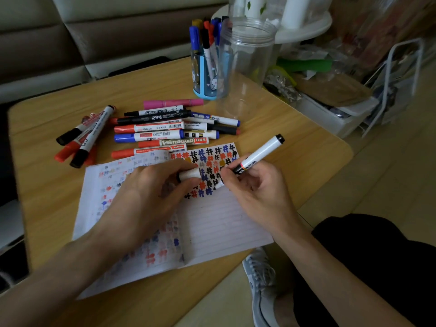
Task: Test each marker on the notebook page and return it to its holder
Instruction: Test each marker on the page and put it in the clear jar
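Note:
An open notebook lies on the wooden table, its right page covered at the top with red, blue and black test marks. My right hand grips a white marker with a black end, its tip down on the page near the marks. My left hand rests on the notebook and holds the marker's white cap. Several markers lie in a pile behind the notebook. A blue holder with several markers stands at the back.
A second cluster of red and black markers lies at the left. A tall clear plastic jar stands beside the blue holder. Off the table's right edge are a white bin with clutter and a wire rack. My shoe shows below.

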{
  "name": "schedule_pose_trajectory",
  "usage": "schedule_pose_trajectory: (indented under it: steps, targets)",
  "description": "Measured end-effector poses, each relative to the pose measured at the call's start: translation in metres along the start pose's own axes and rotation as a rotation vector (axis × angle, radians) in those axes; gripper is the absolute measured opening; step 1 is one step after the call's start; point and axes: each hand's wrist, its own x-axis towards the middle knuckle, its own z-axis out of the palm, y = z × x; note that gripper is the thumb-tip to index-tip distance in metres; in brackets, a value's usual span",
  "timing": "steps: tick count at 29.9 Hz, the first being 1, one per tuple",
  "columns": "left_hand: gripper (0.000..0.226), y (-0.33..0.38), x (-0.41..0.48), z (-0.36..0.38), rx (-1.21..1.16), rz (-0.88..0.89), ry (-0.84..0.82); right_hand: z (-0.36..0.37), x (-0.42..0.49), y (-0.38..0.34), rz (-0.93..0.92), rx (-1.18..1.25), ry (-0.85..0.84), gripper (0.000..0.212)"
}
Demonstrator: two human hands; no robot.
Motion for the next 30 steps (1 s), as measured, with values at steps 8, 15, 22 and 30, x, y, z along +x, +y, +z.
schedule_pose_trajectory:
  steps: [8,15,22,30]
  targets:
    - [0.028,-0.001,0.001,0.0,-0.011,0.013,0.01,-0.001,0.002,0.001,0.02,-0.003,0.047,0.005]
    - [0.034,-0.003,0.002,0.001,0.018,0.025,0.013,0.0,0.001,0.0,0.029,-0.07,0.004,0.006]
    - [0.036,-0.004,0.003,0.002,0.011,0.005,0.015,0.0,0.001,-0.003,0.048,-0.03,0.04,0.005]
    - [0.027,-0.001,0.003,0.002,-0.084,0.001,-0.001,-0.001,0.002,-0.009,0.12,0.059,0.034,0.004]
